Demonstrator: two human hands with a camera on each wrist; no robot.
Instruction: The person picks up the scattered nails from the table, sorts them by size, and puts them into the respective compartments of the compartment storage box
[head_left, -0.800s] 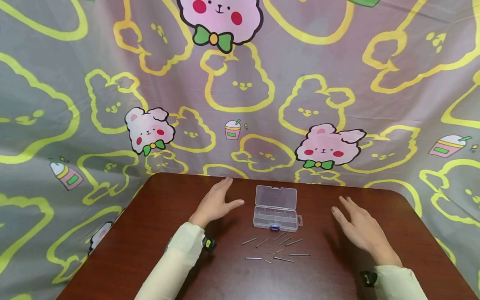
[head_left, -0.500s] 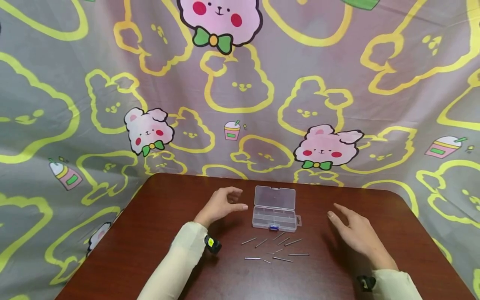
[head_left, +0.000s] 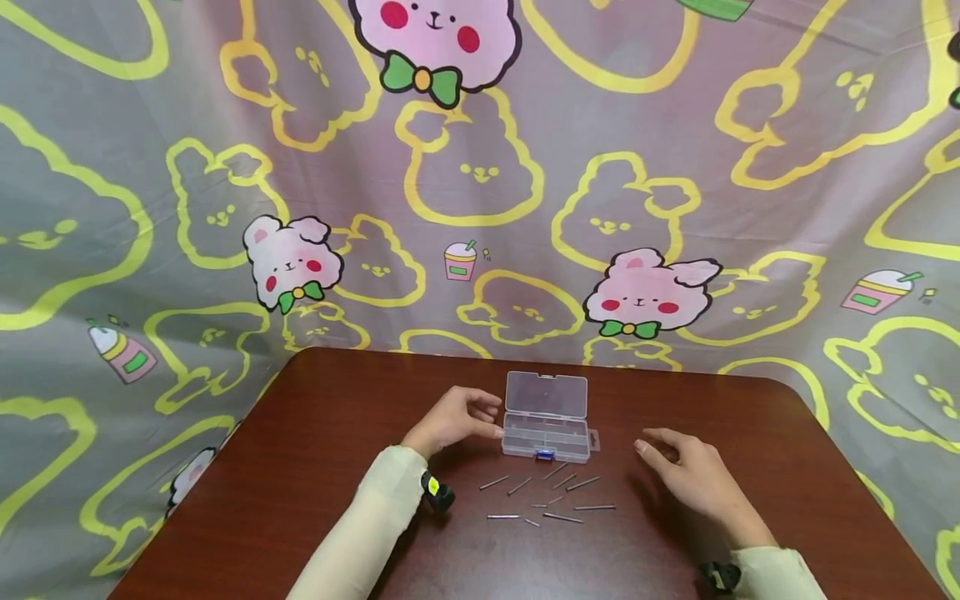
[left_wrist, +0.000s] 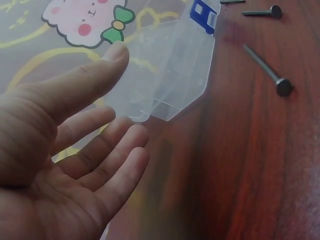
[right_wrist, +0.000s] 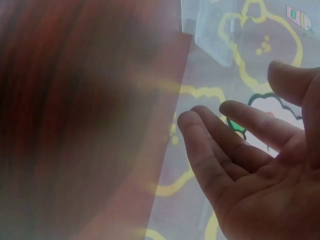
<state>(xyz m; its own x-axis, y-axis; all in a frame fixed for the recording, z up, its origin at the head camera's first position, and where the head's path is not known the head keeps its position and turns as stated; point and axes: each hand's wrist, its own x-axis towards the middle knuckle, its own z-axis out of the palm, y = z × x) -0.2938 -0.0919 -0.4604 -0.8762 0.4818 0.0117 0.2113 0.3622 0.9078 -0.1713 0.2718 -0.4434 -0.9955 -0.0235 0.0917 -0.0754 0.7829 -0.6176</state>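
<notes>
A clear plastic compartment box [head_left: 546, 437] with a blue latch [head_left: 545, 455] stands on the table, its lid [head_left: 547, 395] raised at the back. My left hand [head_left: 454, 421] is at the box's left side, thumb and fingertips right by its edge, fingers relaxed and holding nothing. In the left wrist view that hand [left_wrist: 75, 125] is spread with the palm showing, near the box's end [left_wrist: 185, 70]. My right hand [head_left: 693, 471] hovers right of the box, fingers loosely bent and holding nothing. Several metal nails [head_left: 563, 517] lie scattered in front of the box, some much smaller.
The dark red-brown wooden table [head_left: 360, 392] carries everything. A grey cloth [head_left: 420, 208] printed with yellow outlines and pink bunnies hangs behind and along the sides. A hanging tab [head_left: 595, 440] sticks out from the box's right end.
My left hand has moved right and nearer to the box, its fingers bending more. My right hand has come slightly left and lower. The box and nails have stayed put.
</notes>
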